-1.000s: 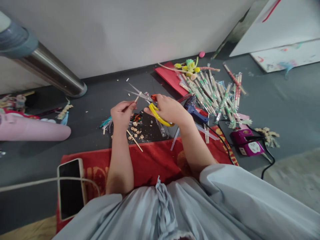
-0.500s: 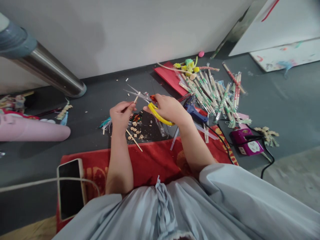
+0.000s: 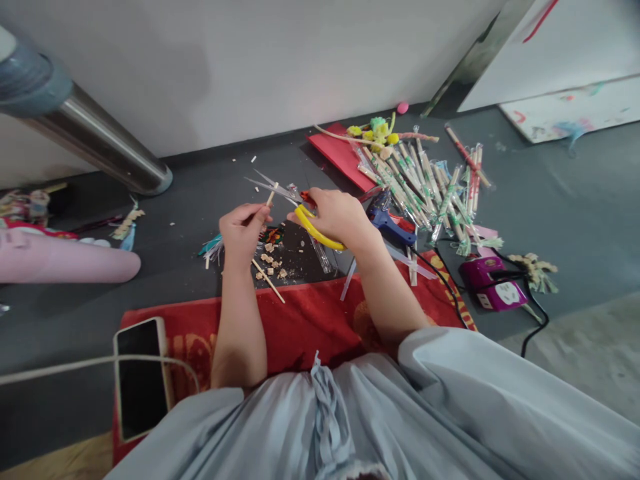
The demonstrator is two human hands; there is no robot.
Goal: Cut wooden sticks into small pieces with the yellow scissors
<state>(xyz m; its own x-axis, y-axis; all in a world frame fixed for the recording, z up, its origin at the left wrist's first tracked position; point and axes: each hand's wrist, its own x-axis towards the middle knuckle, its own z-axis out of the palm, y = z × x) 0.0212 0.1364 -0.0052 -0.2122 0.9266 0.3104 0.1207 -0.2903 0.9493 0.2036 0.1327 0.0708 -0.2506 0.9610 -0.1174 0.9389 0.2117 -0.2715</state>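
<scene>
My left hand (image 3: 243,230) pinches a thin wooden stick (image 3: 271,194) between thumb and fingers, its tip pointing up and away from me. My right hand (image 3: 334,215) is closed round the yellow handles of a pair of scissors (image 3: 320,235). The scissor blades are parted and cross the stick near its upper end. Below the hands lie small pale wood pieces (image 3: 270,260) and a loose wooden stick (image 3: 268,281). A teal and white tassel (image 3: 214,248) shows beside my left hand.
Wrapped chopsticks (image 3: 420,180) are heaped at right, near a blue glue gun (image 3: 391,220) and a purple power adapter (image 3: 493,283) with black cable. A phone (image 3: 143,380) lies on a red cloth (image 3: 300,327). A pink bottle (image 3: 70,255) and a metal pole (image 3: 105,133) stand left.
The scissors and my right hand have shifted very slightly to the left. My left hand stays almost in place with the stick.
</scene>
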